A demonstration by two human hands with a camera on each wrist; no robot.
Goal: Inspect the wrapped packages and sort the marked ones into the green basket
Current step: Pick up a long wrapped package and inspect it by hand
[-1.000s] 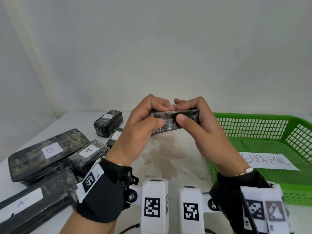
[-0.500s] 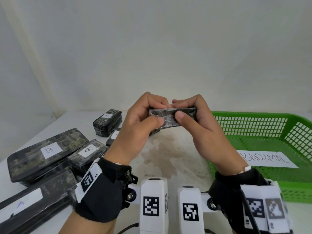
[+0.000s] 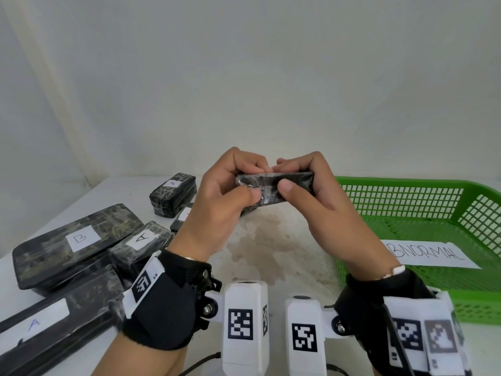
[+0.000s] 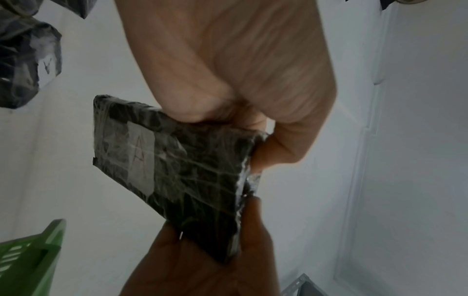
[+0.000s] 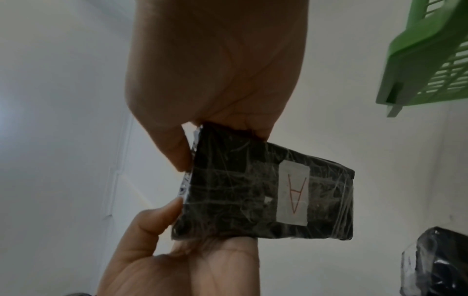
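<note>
Black wrapped package [image 3: 273, 189] pinched between left hand [image 3: 225, 202] and right hand [image 3: 320, 207], fingers curled.

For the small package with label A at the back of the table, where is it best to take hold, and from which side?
Probably from above, fingers and thumb across its two long side walls near the middle. The small package lies flat, label up, with open table on its left. Another package sits close at its front, so a front approach looks crowded.
</note>
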